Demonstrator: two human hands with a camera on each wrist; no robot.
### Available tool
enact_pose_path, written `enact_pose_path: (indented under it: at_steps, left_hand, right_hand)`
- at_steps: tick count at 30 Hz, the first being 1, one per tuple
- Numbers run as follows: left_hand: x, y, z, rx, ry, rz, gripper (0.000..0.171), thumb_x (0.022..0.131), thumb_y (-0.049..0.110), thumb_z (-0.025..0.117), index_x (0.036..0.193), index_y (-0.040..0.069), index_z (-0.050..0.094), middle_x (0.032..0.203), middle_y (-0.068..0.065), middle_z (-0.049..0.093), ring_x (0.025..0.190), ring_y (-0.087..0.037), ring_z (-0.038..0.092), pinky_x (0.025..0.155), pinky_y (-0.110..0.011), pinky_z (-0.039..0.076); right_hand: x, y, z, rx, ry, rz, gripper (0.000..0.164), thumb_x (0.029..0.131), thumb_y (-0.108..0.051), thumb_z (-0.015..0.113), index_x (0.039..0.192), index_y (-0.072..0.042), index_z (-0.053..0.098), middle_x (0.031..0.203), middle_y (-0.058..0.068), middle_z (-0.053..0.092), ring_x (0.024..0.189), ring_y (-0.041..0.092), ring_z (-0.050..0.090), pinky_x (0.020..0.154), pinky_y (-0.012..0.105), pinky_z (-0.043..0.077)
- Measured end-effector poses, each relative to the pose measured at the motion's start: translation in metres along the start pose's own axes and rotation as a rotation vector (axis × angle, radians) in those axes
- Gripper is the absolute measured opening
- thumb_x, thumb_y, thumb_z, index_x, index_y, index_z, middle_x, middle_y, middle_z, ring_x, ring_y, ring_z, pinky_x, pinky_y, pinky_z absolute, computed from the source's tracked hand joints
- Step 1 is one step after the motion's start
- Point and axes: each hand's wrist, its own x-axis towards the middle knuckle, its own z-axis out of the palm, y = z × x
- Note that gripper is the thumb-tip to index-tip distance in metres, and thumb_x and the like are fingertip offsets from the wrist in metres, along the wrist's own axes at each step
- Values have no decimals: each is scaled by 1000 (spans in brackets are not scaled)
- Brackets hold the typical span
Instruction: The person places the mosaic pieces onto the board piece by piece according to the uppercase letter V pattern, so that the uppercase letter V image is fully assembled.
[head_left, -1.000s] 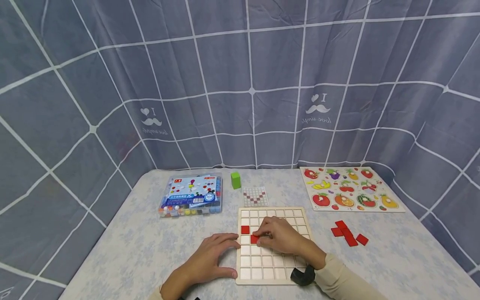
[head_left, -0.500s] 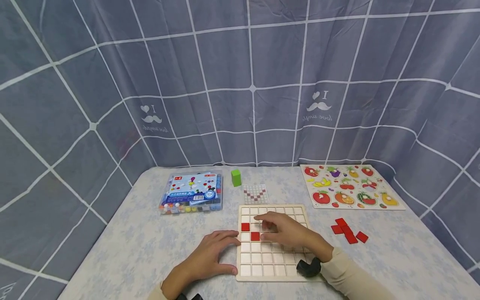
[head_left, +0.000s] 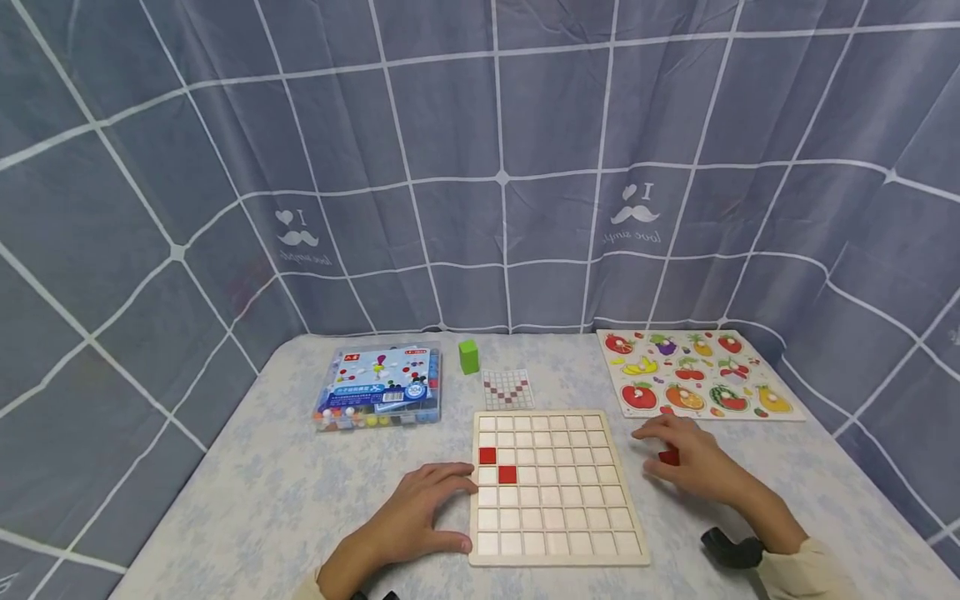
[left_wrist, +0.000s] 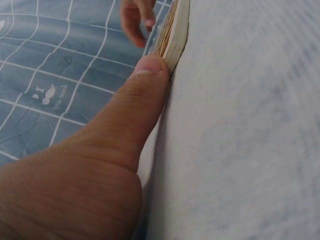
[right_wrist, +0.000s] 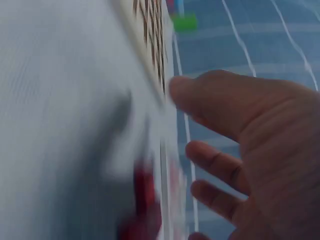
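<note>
A wooden grid board (head_left: 558, 497) lies at the middle front of the table in the head view. Two red square tiles sit in its left part: one tile (head_left: 487, 456) near the left rim, the other tile (head_left: 507, 474) one cell right and nearer. My left hand (head_left: 420, 512) rests at the board's left edge, thumb and fingertips touching the rim. My right hand (head_left: 693, 458) hovers over the loose red tiles (head_left: 669, 457) right of the board, fingers parted and holding nothing. It hides most of that pile; in the right wrist view the red tiles (right_wrist: 145, 192) are blurred below the fingers.
A pattern card (head_left: 507, 389) lies behind the board, with a green block (head_left: 468, 357) beside it. A clear box of colored pieces (head_left: 378, 387) stands at the back left. A fruit puzzle board (head_left: 697, 375) lies at the back right. A grey curtain (head_left: 450, 167) surrounds the table.
My right hand let go of the red tile in the second column, lifted off the board and moved right to the loose tiles. My left hand stayed at the board's edge.
</note>
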Motion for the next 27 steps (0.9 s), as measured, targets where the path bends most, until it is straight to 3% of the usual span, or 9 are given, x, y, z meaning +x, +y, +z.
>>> enact_pose_path:
  at_steps: [3,6,15,27]
  left_hand:
    - [0,0,-1,-2,4,2,64,83,66,71,131,26,61,149,3,49,134,-24,44,99,-62,36]
    - [0,-1,-1,-3,4,0,64,82,66,71,131,26,61,149,3,49,134,-24,44,98,-63,36]
    - [1,-2,-1,-7,7,4,64,82,65,72,131,26,61,149,4,49,134,-25,44,98,-63,36]
    - [1,-5,4,-7,15,17,61,82,65,72,130,28,61,149,4,49,134,-24,44,97,-63,35]
  right_hand:
    - [-16,14,-8,-75,-14,114,44,82,-25,85,123,-15,71,132,18,54,119,43,45,85,69,38]
    - [-25,25,-9,-107,-17,163,45,83,-26,84,124,-14,71,136,25,50,122,51,40,83,73,35]
    - [-33,34,3,-49,83,169,31,85,-16,82,114,-17,73,132,22,54,116,46,47,80,63,35]
    - [-34,35,9,-45,118,186,27,83,-13,84,107,-17,73,130,24,56,112,48,50,78,65,36]
